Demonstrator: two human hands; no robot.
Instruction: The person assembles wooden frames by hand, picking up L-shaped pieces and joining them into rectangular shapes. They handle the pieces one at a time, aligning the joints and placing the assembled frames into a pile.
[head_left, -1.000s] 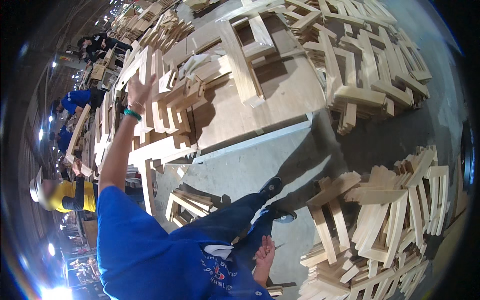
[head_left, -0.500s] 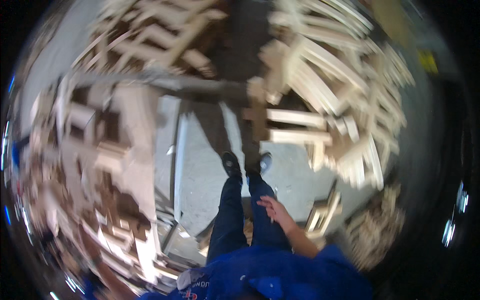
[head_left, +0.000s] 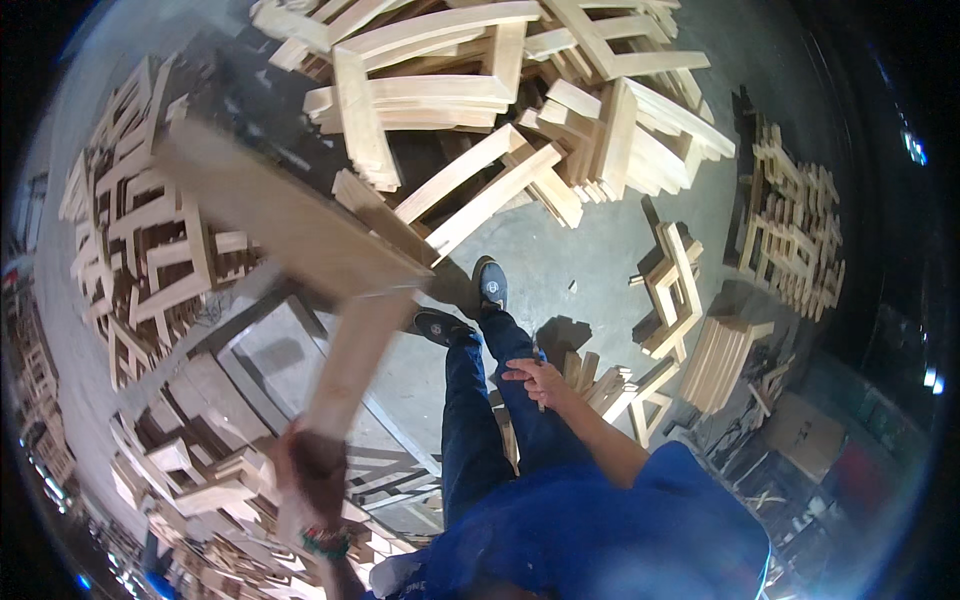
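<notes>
My left hand (head_left: 310,475), blurred and with a beaded band at the wrist, is closed round the lower leg of an L-shaped wooden frame piece (head_left: 280,215). The piece is raised on my left, its wide arm reaching away to the far left. In front of my right thigh, my right hand (head_left: 537,382) is closed on a thin pencil-like stick (head_left: 541,407); its exact kind is too small to make out.
A large pile of pale wooden frame pieces (head_left: 430,90) lies ahead on the grey floor (head_left: 570,265). Another wooden pile (head_left: 150,240) is at far left. On the right stand angled pieces (head_left: 675,290), a stacked bundle (head_left: 718,365) and a tall stack (head_left: 795,225).
My left hand has come up from the wood pile at lower left with the frame piece in it. My body has turned left, and the large pile now lies straight ahead.
</notes>
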